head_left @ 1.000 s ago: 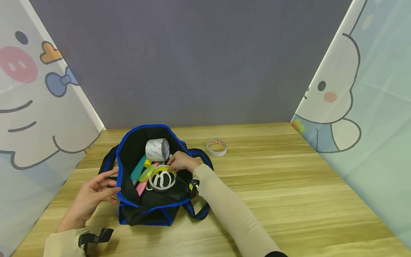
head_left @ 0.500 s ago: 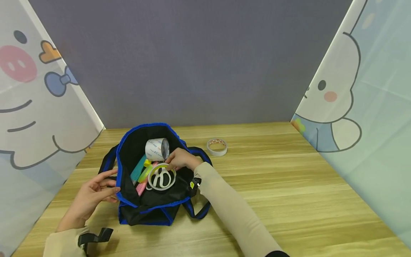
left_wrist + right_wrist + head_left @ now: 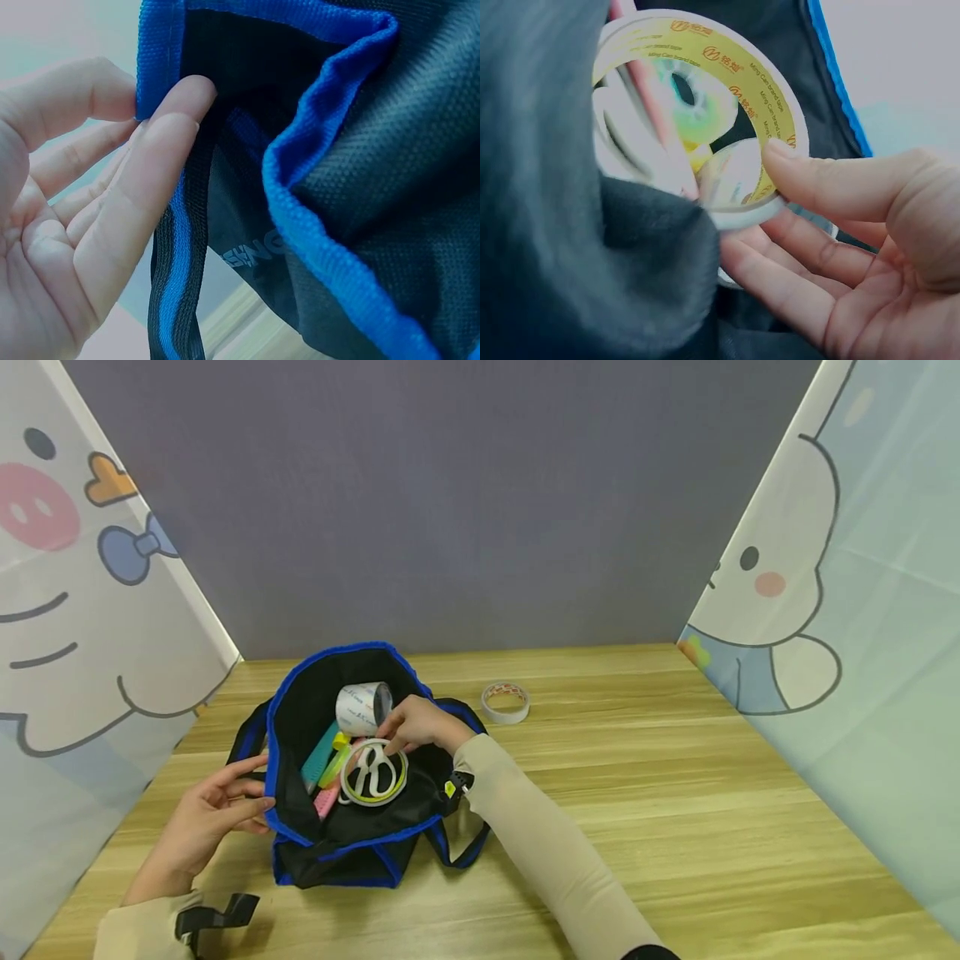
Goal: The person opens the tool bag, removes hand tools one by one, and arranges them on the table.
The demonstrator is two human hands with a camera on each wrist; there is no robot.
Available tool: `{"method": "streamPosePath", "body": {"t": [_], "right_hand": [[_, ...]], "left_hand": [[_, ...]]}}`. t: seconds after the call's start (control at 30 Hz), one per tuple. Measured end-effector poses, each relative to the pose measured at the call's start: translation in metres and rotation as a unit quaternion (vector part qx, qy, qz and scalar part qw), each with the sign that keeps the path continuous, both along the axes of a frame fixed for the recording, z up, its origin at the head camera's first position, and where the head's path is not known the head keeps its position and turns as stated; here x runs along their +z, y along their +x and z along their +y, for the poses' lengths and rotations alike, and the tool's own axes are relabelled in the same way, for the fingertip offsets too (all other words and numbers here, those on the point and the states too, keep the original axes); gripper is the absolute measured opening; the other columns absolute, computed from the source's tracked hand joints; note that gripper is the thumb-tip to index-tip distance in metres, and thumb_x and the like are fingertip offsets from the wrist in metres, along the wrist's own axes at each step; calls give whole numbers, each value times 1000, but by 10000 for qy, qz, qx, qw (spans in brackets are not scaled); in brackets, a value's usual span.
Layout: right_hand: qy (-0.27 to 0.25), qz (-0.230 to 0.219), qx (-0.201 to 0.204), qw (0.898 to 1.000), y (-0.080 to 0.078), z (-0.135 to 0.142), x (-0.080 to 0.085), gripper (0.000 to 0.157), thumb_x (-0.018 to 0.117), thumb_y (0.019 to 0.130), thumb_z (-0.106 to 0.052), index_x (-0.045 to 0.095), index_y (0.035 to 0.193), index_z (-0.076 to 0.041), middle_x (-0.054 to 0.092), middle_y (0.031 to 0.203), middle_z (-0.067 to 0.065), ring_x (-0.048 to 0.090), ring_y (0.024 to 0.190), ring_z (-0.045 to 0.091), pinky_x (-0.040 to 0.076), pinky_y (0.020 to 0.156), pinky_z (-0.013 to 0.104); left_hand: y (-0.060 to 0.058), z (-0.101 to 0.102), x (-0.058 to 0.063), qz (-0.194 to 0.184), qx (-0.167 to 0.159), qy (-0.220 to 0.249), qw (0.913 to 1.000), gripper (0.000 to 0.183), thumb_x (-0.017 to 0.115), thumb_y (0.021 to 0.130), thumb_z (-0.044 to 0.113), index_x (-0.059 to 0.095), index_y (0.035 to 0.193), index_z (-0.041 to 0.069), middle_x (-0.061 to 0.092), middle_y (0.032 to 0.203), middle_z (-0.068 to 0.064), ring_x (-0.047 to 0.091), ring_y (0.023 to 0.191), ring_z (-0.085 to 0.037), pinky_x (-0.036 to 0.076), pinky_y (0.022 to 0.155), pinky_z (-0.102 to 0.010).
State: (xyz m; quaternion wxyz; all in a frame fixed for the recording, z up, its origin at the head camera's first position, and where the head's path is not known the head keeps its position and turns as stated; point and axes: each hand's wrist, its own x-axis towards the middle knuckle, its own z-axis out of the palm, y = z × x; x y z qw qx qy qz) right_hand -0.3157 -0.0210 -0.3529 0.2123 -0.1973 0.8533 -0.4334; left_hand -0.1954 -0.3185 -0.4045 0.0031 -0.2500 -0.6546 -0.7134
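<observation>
My left hand (image 3: 202, 827) holds the left rim of a black bag (image 3: 272, 735) with blue trim. In the left wrist view, the thumb lies on one face of the blue edge (image 3: 160, 56) and the fingers on the other. Reaching inside the bag, my right hand (image 3: 423, 724) pinches a roll of tape (image 3: 757, 82) with a yellow printed core, thumb at the inner side and fingers beneath. White-handled scissors (image 3: 366, 777) show through the ring. Around it lie a wide tape roll (image 3: 358, 710), a teal tool (image 3: 318, 760), a yellow-green item (image 3: 336, 767) and a pink item (image 3: 327, 797).
Another narrow tape roll (image 3: 492, 714) lies on the wooden table (image 3: 637, 760) right of the bag. A bag strap (image 3: 465, 856) loops out beside my right forearm. A grey panel (image 3: 465, 510) stands behind, with cartoon-printed sheets at both sides.
The yellow-cored tape roll has tilted and shifted slightly with my right hand, and more of its yellow core now shows low in the ring. My left hand keeps its hold on the rim.
</observation>
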Motion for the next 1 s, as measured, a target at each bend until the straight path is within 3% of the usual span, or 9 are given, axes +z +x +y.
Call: {"method": "streamPosePath", "body": {"t": [0.37, 0.6, 1.0], "right_hand": [[-118, 306, 177, 9993, 2, 1, 12, 22, 81, 81, 1, 79, 102, -7, 71, 91, 0, 64, 81, 14, 59, 69, 29], [-262, 116, 135, 9995, -1, 7, 16, 24, 82, 81, -1, 79, 104, -7, 71, 91, 1, 64, 83, 13, 59, 69, 25], [-561, -249, 43, 9981, -1, 13, 21, 27, 80, 82, 2, 75, 108, 0, 69, 93, 5, 64, 82, 15, 61, 72, 32]], "left_hand": [[1, -1, -1, -16, 50, -42, 10000, 63, 46, 92, -25, 58, 140, 16, 70, 98, -1, 70, 77, -15, 61, 58, -31], [1, 0, 0, -118, 160, -92, 9998, 63, 49, 92, -24, 59, 138, 17, 69, 97, -1, 70, 76, -15, 61, 58, -32], [-1, -2, 0, -60, 26, -24, 10000, 63, 47, 92, -25, 58, 140, 15, 70, 97, -1, 70, 75, -16, 61, 59, -31]]}}
